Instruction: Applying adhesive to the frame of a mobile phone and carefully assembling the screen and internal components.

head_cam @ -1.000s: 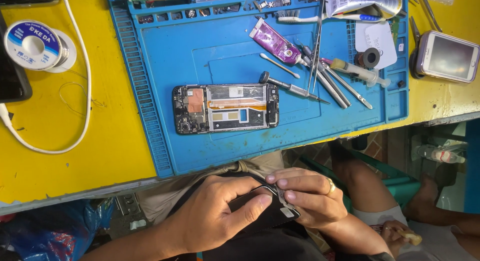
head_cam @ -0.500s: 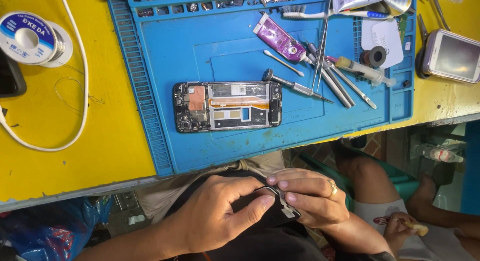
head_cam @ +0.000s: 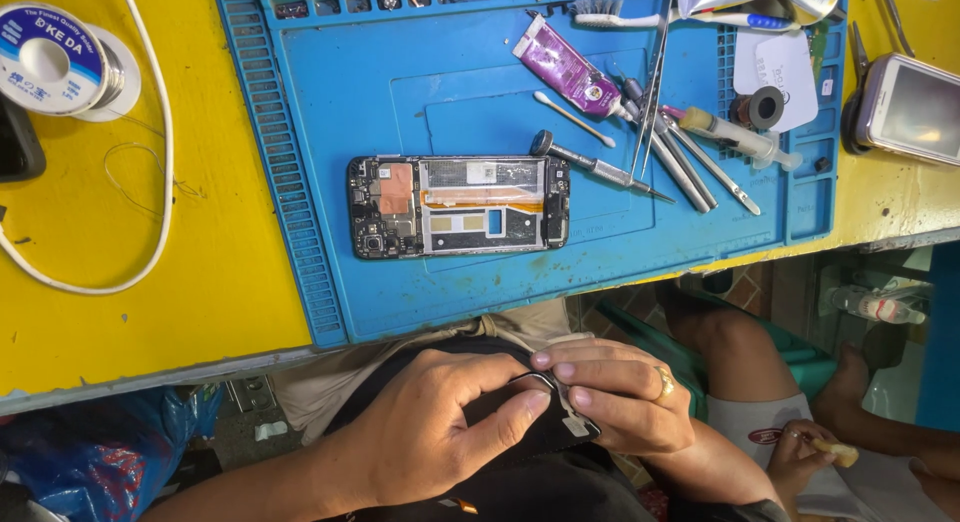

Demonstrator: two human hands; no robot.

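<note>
The thin black panel [head_cam: 530, 422] rests low over my lap, below the table edge. My left hand [head_cam: 440, 432] and right hand [head_cam: 620, 402] both pinch its corner, so the opened phone [head_cam: 458, 206] stays free on the blue mat [head_cam: 330, 102].

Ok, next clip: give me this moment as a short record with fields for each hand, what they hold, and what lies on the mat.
left hand: below the table edge, thumb pressed on a thin dark panel
right hand: ring on one finger, fingers pinching the same panel's edge
mat: blue work mat on a yellow table
on mat: opened phone, screwdriver, purple tube, tweezers
off mat: solder spool, white cable, small phone
</note>
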